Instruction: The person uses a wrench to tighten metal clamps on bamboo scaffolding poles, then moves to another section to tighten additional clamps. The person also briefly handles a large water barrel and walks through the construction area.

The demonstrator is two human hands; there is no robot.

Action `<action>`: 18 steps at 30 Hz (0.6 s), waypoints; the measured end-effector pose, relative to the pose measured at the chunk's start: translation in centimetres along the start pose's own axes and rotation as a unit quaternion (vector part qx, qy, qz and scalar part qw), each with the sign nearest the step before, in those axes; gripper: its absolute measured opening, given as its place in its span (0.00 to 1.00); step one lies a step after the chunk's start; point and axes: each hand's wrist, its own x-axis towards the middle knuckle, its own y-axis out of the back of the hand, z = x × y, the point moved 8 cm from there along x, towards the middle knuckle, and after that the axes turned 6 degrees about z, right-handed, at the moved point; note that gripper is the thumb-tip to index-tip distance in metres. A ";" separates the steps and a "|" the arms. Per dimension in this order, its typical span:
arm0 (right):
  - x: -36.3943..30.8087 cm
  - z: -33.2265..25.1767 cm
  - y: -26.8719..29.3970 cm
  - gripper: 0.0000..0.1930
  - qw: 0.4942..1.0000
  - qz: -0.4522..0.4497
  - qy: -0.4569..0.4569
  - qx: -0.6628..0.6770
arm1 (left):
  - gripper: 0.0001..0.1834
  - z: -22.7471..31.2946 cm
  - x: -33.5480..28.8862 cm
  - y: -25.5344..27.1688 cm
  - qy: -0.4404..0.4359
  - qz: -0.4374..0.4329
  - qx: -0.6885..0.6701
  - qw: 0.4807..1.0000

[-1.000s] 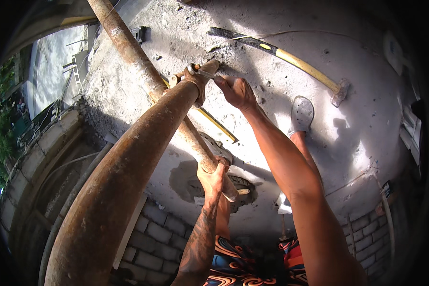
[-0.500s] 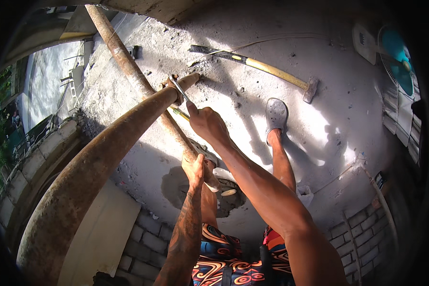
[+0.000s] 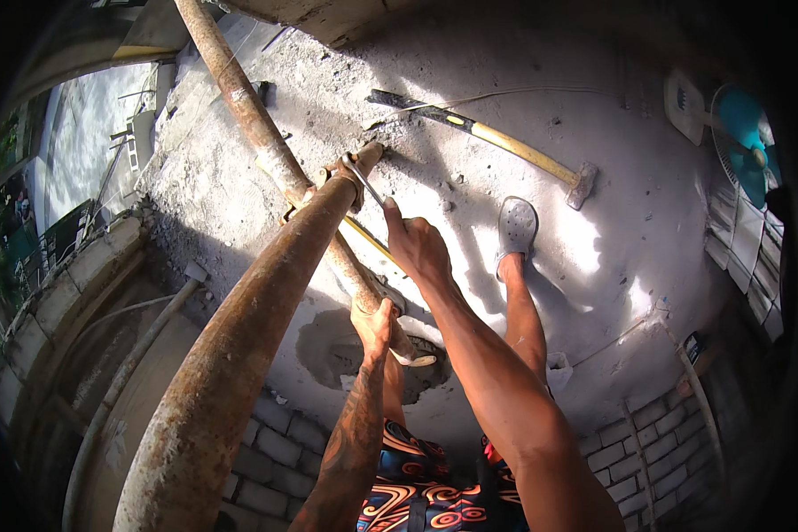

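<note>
My left hand (image 3: pixel 374 326) is wrapped round the lower part of a rusty, slanting metal pipe (image 3: pixel 248 120). Closed on the handle of a metal wrench (image 3: pixel 366 180), my right hand (image 3: pixel 424 250) is up and to the right of it. The wrench's head meets a rusty pipe clamp (image 3: pixel 349 168) near the far end of a thicker upright pipe (image 3: pixel 239 355). The two pipes cross close to this clamp, and the thick one covers part of the crossing. A yellow strip (image 3: pixel 368 238) shows beside my right hand, partly hidden.
A sledgehammer (image 3: pixel 523 154) with a yellow and black handle lies on the dusty concrete floor. A teal fan (image 3: pixel 747 133) stands at the far right. Block walls (image 3: pixel 629 461) border the near side; a damp grey patch (image 3: pixel 324 346) lies by my left foot.
The view has shifted, and the thick pipe's near end appears further right. The wrench is still at the clamp, its handle now angled more to the right. My left hand keeps its hold.
</note>
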 end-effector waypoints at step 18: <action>4.8 3.3 -0.4 0.38 0.995 -0.011 0.090 0.027 | 0.06 0.4 -0.2 -0.1 0.000 -0.024 -0.007 1.000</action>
